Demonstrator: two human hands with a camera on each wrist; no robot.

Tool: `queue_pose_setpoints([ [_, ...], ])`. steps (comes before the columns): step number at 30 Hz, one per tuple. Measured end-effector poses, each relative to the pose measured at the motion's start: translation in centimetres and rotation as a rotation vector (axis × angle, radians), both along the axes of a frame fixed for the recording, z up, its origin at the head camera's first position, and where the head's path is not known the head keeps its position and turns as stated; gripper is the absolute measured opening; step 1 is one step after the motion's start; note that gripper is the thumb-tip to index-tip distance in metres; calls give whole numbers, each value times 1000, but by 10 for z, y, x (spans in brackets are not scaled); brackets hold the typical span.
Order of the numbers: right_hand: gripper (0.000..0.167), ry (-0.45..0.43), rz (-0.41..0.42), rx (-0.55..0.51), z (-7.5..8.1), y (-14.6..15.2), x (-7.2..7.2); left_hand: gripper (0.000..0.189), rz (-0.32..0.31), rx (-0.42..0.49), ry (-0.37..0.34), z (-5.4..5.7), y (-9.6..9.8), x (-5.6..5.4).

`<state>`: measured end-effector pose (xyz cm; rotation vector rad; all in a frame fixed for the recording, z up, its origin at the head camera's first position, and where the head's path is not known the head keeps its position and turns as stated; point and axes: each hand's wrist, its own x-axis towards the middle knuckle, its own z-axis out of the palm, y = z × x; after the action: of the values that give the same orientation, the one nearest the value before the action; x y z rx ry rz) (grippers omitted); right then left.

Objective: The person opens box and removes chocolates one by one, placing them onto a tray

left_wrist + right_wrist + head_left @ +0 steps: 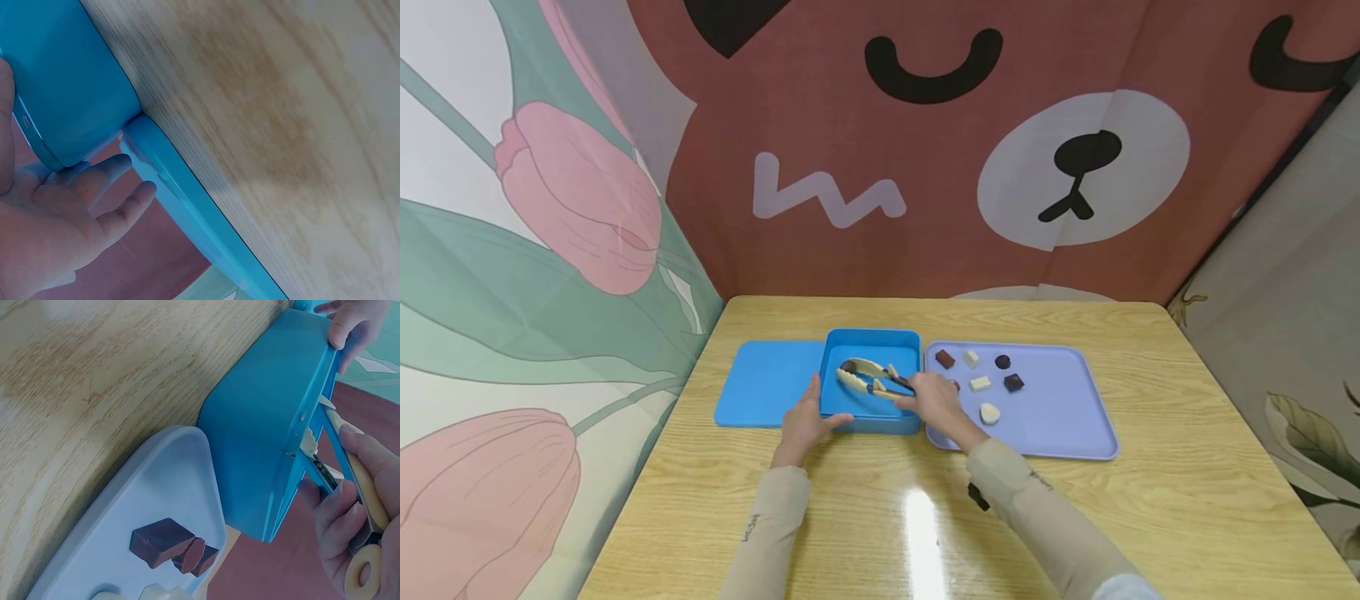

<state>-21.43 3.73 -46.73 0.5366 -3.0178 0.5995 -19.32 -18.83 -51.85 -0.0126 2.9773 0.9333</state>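
Note:
A blue box stands on the table with its top uncovered. My right hand grips a pair of cream-coloured tongs with dark handles, reaching in from the right side. Between the tong tips, inside the box, sits a round dark chocolate. My left hand rests at the box's front left corner, thumb along the front rim and fingers stretched along the left side. In the left wrist view, the left hand has fingers extended beside the box wall.
A lilac tray adjoins the box on the right, holding several dark, brown and white chocolates. Left of the box lies a flat blue lid. Printed cloths hang behind the wooden table and at its sides.

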Motion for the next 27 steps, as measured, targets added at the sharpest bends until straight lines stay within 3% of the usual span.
queue_pose_setpoints([
  [10,28,40,41,-22,6,14,7,103,-3,4,4,-1,0,0],
  [17,34,72,37,-39,9,24,14,105,-5,1,10,0,0,0],
  [27,26,75,19,-53,13,41,26,105,-9,-6,16,-1,0,-1],
])
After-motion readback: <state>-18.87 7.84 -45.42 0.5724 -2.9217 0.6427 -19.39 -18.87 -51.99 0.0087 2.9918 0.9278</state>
